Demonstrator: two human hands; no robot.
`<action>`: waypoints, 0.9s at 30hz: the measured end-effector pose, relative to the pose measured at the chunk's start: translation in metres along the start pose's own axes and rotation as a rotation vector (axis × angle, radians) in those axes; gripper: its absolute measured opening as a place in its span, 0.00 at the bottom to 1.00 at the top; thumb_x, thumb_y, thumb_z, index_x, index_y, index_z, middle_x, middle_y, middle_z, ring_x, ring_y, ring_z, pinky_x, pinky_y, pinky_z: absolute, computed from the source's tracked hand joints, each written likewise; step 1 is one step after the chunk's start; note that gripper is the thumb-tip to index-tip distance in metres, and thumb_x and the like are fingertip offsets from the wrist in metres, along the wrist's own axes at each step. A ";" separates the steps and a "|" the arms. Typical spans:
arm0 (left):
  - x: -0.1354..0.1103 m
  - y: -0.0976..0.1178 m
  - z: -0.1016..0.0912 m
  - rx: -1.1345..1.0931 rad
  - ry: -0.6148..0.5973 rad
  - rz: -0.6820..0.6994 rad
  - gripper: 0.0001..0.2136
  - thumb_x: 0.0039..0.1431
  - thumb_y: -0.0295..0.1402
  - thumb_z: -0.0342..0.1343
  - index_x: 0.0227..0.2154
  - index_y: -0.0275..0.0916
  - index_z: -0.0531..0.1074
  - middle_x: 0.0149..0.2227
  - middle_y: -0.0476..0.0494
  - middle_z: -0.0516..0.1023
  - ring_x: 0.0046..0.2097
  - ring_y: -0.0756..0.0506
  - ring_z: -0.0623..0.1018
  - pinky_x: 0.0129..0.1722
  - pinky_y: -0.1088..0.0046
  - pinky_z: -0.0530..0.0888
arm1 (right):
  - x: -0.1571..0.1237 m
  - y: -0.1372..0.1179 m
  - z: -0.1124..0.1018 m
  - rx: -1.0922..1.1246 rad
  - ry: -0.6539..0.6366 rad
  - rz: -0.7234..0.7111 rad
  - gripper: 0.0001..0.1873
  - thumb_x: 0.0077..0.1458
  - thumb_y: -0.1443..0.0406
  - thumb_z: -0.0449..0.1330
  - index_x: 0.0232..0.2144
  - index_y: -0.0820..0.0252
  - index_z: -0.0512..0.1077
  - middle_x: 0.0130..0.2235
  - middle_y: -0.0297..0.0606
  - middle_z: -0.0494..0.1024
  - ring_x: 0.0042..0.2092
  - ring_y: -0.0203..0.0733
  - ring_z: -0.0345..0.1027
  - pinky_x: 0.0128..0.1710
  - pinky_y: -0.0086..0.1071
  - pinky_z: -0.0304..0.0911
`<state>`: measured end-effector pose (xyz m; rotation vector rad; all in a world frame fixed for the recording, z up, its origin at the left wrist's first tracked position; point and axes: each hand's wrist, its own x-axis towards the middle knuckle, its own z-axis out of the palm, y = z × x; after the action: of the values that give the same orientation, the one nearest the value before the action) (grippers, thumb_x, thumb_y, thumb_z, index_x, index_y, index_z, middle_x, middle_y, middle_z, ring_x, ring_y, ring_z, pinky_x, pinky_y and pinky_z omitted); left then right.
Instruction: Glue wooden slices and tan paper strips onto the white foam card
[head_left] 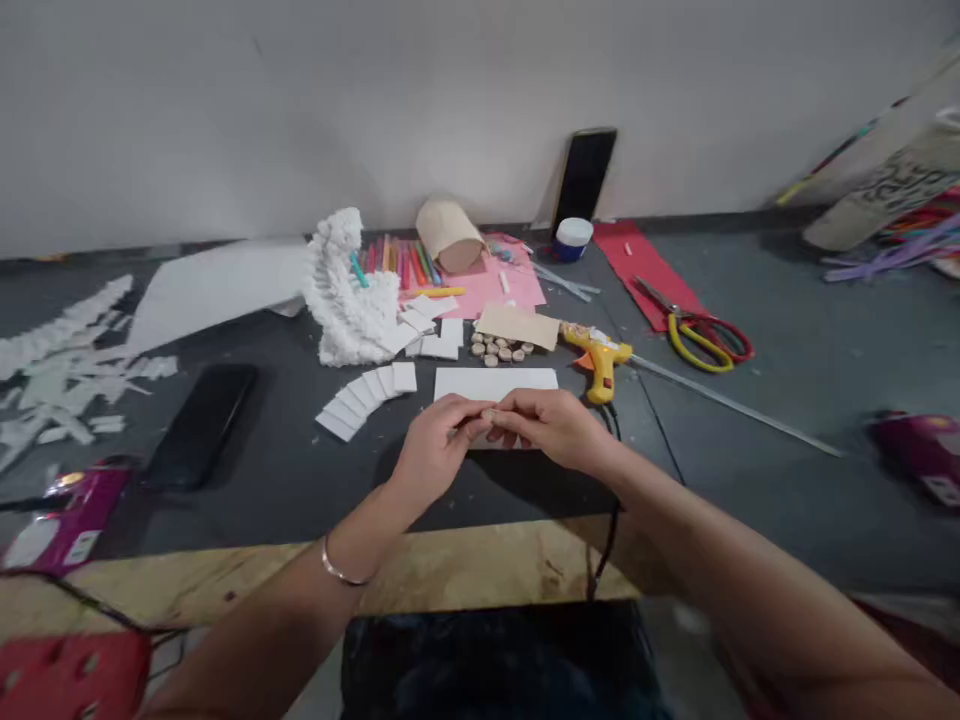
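While left hand (435, 450) and right hand (551, 428) meet at pinched fingertips, whatever they hold hidden, white board (495, 385) lies beneath and just beyond them on dark tabletop (660, 500). Fanned white tiles (367, 393) left of board; wooden discs (499, 350) behind; yellow glue gun (598, 360) to right; red-and-yellow-handled scissors (701, 340) farther right; bangle (341, 565) on left wrist.

Two hands (439, 445), two phones (201, 425), one glue gun (600, 360), one ruler (735, 405)
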<state>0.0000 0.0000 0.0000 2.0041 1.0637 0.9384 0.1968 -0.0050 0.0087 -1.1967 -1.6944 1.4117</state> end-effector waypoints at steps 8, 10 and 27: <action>-0.003 0.000 0.007 -0.132 0.094 -0.118 0.11 0.61 0.40 0.57 0.34 0.38 0.76 0.33 0.45 0.77 0.35 0.49 0.75 0.33 0.76 0.70 | 0.001 -0.005 -0.001 -0.155 0.003 -0.022 0.12 0.60 0.59 0.56 0.31 0.60 0.74 0.29 0.34 0.80 0.28 0.32 0.72 0.29 0.25 0.64; -0.003 -0.001 0.007 -0.153 0.105 -0.139 0.10 0.59 0.41 0.58 0.33 0.38 0.76 0.32 0.46 0.77 0.33 0.49 0.75 0.32 0.76 0.70 | 0.000 -0.006 -0.001 -0.208 -0.006 -0.041 0.11 0.61 0.60 0.54 0.31 0.60 0.74 0.30 0.35 0.80 0.30 0.33 0.72 0.31 0.25 0.65; -0.001 -0.007 0.007 -0.144 0.055 -0.105 0.08 0.59 0.37 0.60 0.38 0.41 0.79 0.34 0.45 0.78 0.36 0.48 0.76 0.35 0.74 0.71 | -0.001 -0.005 0.000 -0.429 0.074 0.016 0.13 0.62 0.60 0.55 0.30 0.58 0.74 0.26 0.33 0.80 0.28 0.33 0.74 0.30 0.25 0.62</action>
<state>0.0030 0.0004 -0.0097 1.7978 1.0886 0.9909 0.1957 -0.0059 0.0136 -1.4708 -1.9997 1.0236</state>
